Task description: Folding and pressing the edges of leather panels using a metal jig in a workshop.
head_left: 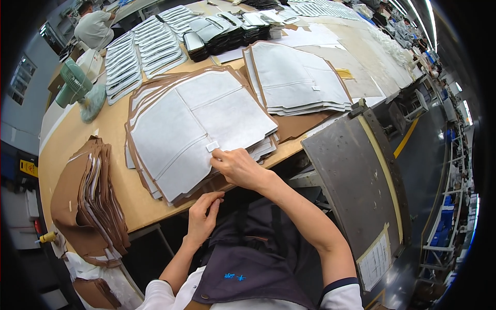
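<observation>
Handling the panel (160, 134) seems underway, next calling for a light touch; the white tag (212, 146) sits just beyond the right grip (240, 168); whether it or the left grip (201, 218) clamps anything, I cannot tell.

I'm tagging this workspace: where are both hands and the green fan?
Left hand (200, 215), head view: back of hand.
Right hand (238, 166), head view: back of hand.
Green fan (76, 80), head view: its cage.

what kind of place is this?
Likely a factory workshop, perhaps for sewn goods: a stack of white, brown-edged panels on a long worktable, rows of matching pale pieces farther back, and yellow floor marking along the right.
</observation>
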`<state>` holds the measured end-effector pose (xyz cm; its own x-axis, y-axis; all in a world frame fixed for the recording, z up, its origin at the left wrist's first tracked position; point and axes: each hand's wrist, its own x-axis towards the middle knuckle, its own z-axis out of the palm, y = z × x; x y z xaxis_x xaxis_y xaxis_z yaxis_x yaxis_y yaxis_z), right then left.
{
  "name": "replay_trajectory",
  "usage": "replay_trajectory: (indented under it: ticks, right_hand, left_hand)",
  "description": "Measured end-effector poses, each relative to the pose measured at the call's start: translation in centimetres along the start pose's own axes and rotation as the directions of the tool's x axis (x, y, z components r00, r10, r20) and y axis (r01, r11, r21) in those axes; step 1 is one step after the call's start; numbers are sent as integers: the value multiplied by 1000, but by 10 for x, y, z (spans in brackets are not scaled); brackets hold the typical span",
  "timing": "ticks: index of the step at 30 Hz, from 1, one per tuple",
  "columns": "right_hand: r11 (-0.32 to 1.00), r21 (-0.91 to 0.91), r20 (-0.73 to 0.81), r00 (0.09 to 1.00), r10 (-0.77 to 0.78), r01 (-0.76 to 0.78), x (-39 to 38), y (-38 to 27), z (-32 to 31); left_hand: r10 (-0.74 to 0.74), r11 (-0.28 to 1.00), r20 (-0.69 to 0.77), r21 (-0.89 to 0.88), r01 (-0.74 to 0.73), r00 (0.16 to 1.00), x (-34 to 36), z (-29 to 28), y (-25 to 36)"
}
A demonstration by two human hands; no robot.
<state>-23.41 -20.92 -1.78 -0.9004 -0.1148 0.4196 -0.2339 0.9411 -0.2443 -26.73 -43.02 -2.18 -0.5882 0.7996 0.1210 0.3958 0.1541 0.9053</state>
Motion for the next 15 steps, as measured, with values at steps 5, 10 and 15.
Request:
replay_trajectory:
  ticks: [5,10,15]
  right_hand:
    - [998,-62,165,986,15,-5,23,-1,-5]
    - [993,-41,-395,915,88,-113,50,-2,-58]
    - [976,-202,-658,750,-73,-82,14,2,-187]
  left_hand:
    - [-28,994,-14,-106,27,999,9,0,-11]
    - [-118,931,-55,-352,91,992,20,11,-11]
    - [-107,337,226,-908,249,968,108,38,16]
